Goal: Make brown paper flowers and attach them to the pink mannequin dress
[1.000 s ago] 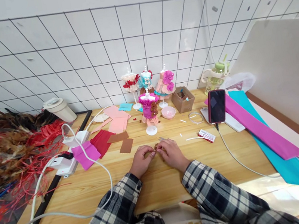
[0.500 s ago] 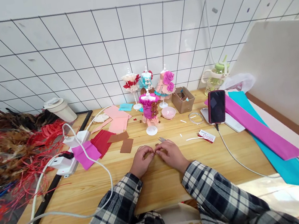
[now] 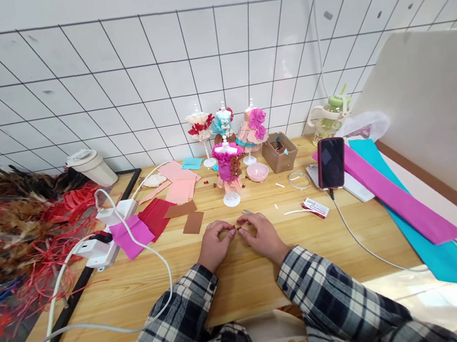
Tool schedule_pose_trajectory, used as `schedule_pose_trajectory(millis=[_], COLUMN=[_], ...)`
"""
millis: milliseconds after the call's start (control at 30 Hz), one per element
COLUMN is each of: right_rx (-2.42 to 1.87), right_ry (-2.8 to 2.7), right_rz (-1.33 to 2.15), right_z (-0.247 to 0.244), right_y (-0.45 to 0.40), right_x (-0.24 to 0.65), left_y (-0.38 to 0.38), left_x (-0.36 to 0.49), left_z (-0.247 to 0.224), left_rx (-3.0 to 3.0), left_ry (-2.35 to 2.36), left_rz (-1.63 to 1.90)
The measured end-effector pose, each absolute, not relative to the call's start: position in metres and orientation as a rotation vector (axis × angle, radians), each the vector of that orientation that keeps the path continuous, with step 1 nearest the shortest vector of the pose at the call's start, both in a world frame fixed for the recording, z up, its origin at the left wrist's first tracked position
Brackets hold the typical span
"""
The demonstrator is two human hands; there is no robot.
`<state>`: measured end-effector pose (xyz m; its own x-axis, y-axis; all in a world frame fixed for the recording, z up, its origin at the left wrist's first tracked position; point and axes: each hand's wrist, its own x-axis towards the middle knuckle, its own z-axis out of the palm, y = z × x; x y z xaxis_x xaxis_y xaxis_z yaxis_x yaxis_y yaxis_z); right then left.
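My left hand [image 3: 216,244] and my right hand [image 3: 263,236] meet fingertip to fingertip over the front middle of the wooden table [image 3: 311,256]. Both are pinched on a tiny brown piece [image 3: 237,228], mostly covered by the fingers. Just beyond my right hand, a small metal tool [image 3: 247,211] shows only its tip. Behind the hands stands a mini dress form [image 3: 229,165] in magenta, brown and peach paper. Brown paper pieces [image 3: 194,222] lie to the left.
Three more dressed forms stand behind, beside a pink bowl [image 3: 257,172] and a cardboard box [image 3: 280,152]. A phone [image 3: 331,163] stands at right near long magenta and teal paper [image 3: 412,211]. White cables [image 3: 105,326] and a power strip [image 3: 98,252] occupy the left.
The fingers have shifted slightly around the small piece, and a bit more brown shows between them. My right fingers now cover more of the metal tool.
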<state>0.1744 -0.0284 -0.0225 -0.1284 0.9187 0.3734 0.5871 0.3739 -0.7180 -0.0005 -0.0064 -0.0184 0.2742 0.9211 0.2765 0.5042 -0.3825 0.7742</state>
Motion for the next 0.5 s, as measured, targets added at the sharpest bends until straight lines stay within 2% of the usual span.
schedule_pose_trajectory(millis=[500], right_rx=[-1.281], right_ry=[-1.761], right_rz=[0.643], right_z=[-0.0274], right_y=[-0.0238], right_x=[0.1737], left_y=[-0.0084], left_x=[-0.0022], left_z=[-0.0167], left_rx=[1.969], left_ry=[1.189], left_rz=[0.96])
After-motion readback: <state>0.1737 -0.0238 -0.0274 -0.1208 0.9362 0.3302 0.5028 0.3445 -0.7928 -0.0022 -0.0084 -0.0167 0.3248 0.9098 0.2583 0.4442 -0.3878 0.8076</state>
